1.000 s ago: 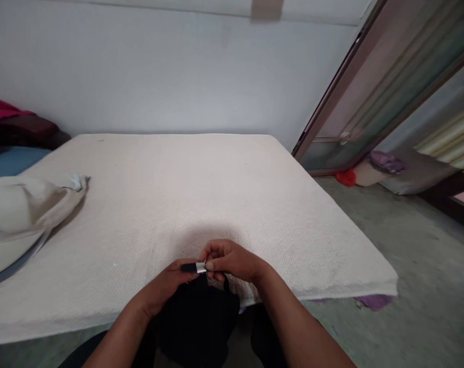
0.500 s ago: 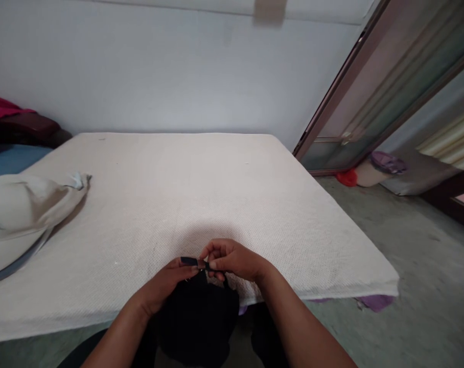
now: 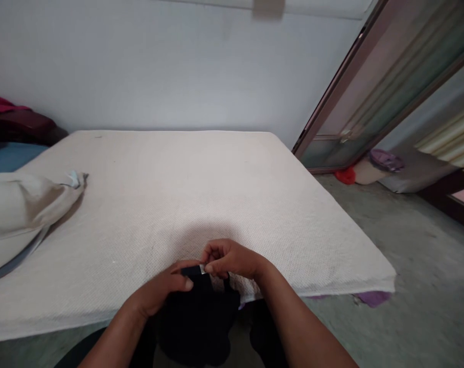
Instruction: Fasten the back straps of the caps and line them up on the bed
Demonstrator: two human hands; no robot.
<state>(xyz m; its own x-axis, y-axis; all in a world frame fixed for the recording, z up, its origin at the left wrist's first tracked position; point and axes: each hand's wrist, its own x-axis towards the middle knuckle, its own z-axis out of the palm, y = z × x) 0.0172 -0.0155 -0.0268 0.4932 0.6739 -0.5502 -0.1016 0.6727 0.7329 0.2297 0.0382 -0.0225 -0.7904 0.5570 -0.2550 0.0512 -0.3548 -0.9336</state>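
Two grips — left hand (image 3: 163, 287): black fabric (image 3: 197, 324); right hand (image 3: 232, 258) (curled): pale tab (image 3: 202, 268).

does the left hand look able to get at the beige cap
Probably yes: nothing visible stands between the left hand and the beige cap, though it may have to release the black fabric.

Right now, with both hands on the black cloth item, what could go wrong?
Slip: the right hand has only fingertips at the small pale piece, so it might lose it.

Drop: the black cloth item extends past the near edge of the bed; if the left hand loosens too, it could fall.

Misalignment: fingers partly cover the pale piece, possibly hiding an error.
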